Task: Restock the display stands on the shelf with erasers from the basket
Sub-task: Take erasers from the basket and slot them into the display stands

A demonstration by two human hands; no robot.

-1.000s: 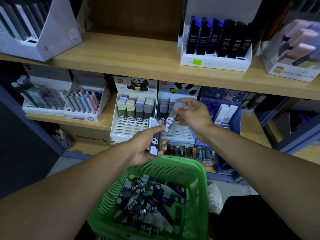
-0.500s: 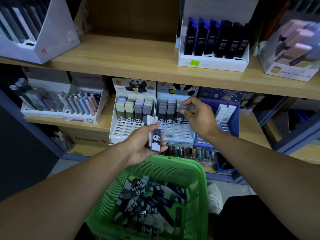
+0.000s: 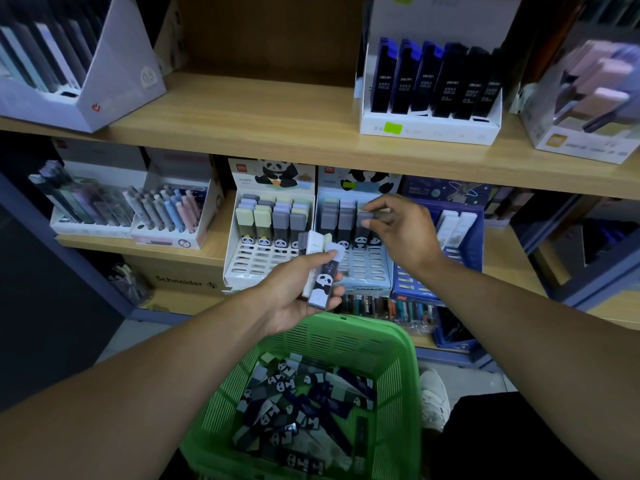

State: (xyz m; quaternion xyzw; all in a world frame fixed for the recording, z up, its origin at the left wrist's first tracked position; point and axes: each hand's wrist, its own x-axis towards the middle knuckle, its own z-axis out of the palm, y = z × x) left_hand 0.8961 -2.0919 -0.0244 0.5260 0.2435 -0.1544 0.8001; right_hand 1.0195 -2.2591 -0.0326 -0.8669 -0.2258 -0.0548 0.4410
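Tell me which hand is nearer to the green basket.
Left. The left hand holds a stack of panda erasers just above the green basket's far rim; the right hand is higher, at the right panda display stand on the shelf.

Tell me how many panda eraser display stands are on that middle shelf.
2. The left panda stand sits beside the pastel pen box; the right panda stand is next to it, where the right hand pinches a grey eraser. Others may be hidden.

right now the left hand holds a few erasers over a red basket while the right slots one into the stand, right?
Not quite: the basket is green, as the head view shows. The left hand does hold a few erasers over it while the right hand slots one into the stand.
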